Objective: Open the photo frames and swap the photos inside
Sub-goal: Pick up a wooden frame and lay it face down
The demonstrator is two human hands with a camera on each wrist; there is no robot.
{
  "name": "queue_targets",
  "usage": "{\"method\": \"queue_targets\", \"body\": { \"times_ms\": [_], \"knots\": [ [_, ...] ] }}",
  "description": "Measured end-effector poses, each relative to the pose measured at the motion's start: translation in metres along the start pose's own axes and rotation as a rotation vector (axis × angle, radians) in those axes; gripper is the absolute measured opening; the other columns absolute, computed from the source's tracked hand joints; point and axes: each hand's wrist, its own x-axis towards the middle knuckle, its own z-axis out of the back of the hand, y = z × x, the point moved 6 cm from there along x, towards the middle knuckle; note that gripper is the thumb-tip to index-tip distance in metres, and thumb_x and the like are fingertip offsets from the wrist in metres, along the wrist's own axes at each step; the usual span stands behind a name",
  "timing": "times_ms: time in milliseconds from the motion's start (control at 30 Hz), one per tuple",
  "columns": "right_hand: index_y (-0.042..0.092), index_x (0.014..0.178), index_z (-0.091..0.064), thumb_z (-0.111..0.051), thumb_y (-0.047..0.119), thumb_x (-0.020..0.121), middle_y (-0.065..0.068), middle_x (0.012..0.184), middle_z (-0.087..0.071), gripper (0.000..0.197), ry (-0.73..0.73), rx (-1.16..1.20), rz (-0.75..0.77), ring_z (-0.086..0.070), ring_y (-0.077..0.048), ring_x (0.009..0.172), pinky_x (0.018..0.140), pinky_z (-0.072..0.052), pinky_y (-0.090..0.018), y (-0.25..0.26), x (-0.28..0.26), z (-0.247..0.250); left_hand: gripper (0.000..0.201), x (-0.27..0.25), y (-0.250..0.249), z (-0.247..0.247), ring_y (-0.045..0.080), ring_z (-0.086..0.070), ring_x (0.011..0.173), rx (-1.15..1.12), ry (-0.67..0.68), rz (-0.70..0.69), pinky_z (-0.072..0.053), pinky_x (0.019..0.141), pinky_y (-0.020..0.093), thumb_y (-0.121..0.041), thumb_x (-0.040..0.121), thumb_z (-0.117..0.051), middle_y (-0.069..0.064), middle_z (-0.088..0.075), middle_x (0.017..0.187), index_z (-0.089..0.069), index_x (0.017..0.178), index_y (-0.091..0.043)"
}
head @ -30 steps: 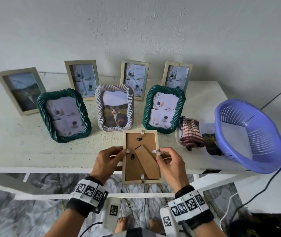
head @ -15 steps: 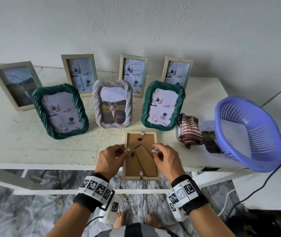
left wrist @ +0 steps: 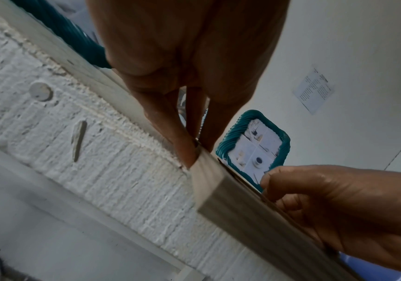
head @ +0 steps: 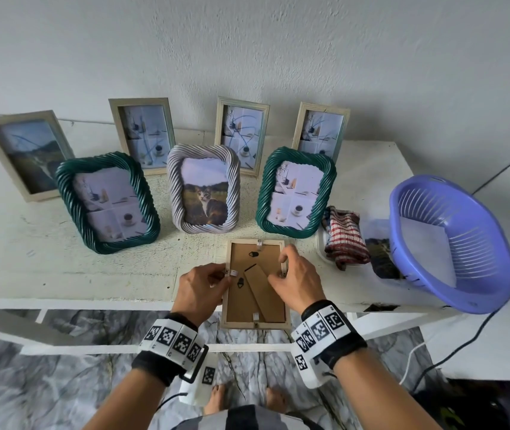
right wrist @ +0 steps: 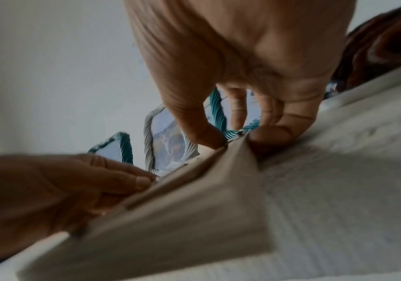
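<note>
Both grips pinched at mid-sides of pale wooden frame lying face down at white surface front edge: left hand on left tab, right hand on right rim. Swivel tabs outward gently, steadying frame flat, before lifting brown backing board.

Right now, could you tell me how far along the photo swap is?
Done: a loose landscape photo already lies by the purple basket. In hand: the face-down wooden frame at the table edge, left hand and right hand pinching its side clips; backing board still in. Left: lifting the board and swapping the photos.
</note>
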Motion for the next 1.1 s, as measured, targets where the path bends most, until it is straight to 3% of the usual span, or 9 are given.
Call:
{"method": "queue_targets", "body": {
  "times_ms": [133, 400, 600, 733, 833, 933, 1033, 1100],
  "knots": [
    [0.017, 0.104, -0.037, -0.064, 0.020, 0.083, -0.005, 0.093, -0.053, 0.035, 0.046, 0.091, -0.093, -0.050, -0.024, 0.082, 0.064, -0.031, -0.030, -0.004, 0.001, 0.000, 0.024, -0.002, 0.002, 0.000, 0.014, -0.069, 0.082, -0.042, -0.009, 0.017, -0.061, 0.073, 0.041, -0.019, 0.084, -0.073, 0.001, -0.072, 0.085, -0.074, 0.107, -0.014],
    [0.016, 0.116, -0.046, -0.061, 0.013, 0.089, -0.002, 0.096, -0.056, 0.031, 0.092, 0.095, -0.001, -0.054, -0.020, 0.092, 0.078, -0.042, -0.028, -0.015, -0.002, 0.004, 0.023, -0.002, 0.003, 0.000, 0.012, -0.069, 0.081, -0.032, -0.023, 0.007, -0.061, 0.070, 0.041, -0.020, 0.083, -0.074, -0.001, -0.072, 0.083, -0.074, 0.106, -0.016],
    [0.017, 0.122, -0.048, -0.062, 0.012, 0.089, -0.005, 0.094, -0.060, 0.036, 0.068, 0.120, 0.024, -0.057, -0.020, 0.089, 0.081, -0.045, -0.028, -0.017, -0.002, 0.003, 0.022, -0.004, -0.007, 0.001, 0.015, -0.068, 0.081, 0.038, -0.031, -0.024, -0.060, 0.073, 0.041, -0.020, 0.084, -0.073, 0.000, -0.070, 0.083, -0.072, 0.105, -0.012],
    [0.013, 0.137, -0.047, -0.061, 0.017, 0.092, -0.009, 0.109, -0.063, 0.047, 0.060, 0.097, -0.010, -0.057, -0.023, 0.104, 0.093, -0.043, -0.029, -0.020, -0.001, 0.001, 0.022, -0.003, -0.014, 0.002, 0.014, -0.067, 0.078, 0.107, -0.033, -0.044, -0.058, 0.075, 0.034, -0.028, 0.082, -0.074, 0.000, -0.072, 0.082, -0.072, 0.099, -0.014],
    [0.011, 0.133, -0.055, -0.060, 0.020, 0.093, -0.010, 0.115, -0.062, 0.041, 0.055, 0.076, -0.040, -0.056, -0.023, 0.109, 0.089, -0.037, -0.023, -0.024, -0.001, -0.001, 0.026, 0.001, -0.015, 0.003, 0.014, -0.067, 0.076, 0.140, -0.023, -0.039, -0.058, 0.074, 0.032, -0.036, 0.084, -0.073, 0.000, -0.073, 0.082, -0.073, 0.096, -0.014],
    [0.011, 0.122, -0.062, -0.059, 0.021, 0.092, -0.011, 0.107, -0.062, 0.032, 0.057, 0.040, -0.017, -0.053, -0.019, 0.093, 0.085, -0.041, -0.023, -0.025, -0.001, -0.004, 0.031, 0.006, -0.013, -0.001, 0.017, -0.067, 0.076, 0.245, -0.029, -0.060, -0.057, 0.072, 0.035, -0.044, 0.087, -0.066, 0.002, -0.073, 0.083, -0.072, 0.094, -0.014],
    [0.009, 0.111, -0.065, -0.059, 0.022, 0.091, -0.011, 0.097, -0.062, 0.024, 0.058, 0.008, 0.005, -0.049, -0.017, 0.083, 0.073, -0.037, -0.024, -0.025, -0.001, -0.006, 0.038, 0.006, -0.017, -0.008, 0.023, -0.061, 0.074, 0.417, -0.035, -0.089, -0.048, 0.068, 0.032, -0.046, 0.095, -0.053, 0.008, -0.069, 0.082, -0.064, 0.094, -0.010],
    [0.006, 0.107, -0.065, -0.059, 0.022, 0.091, -0.012, 0.094, -0.061, 0.024, 0.063, -0.007, 0.024, -0.048, -0.017, 0.080, 0.069, -0.033, -0.023, -0.024, -0.002, -0.006, 0.036, 0.007, -0.025, -0.010, 0.024, -0.056, 0.068, 0.479, -0.057, -0.094, -0.041, 0.062, 0.030, -0.039, 0.100, -0.046, 0.012, -0.068, 0.083, -0.060, 0.094, -0.006]
  ]
}}
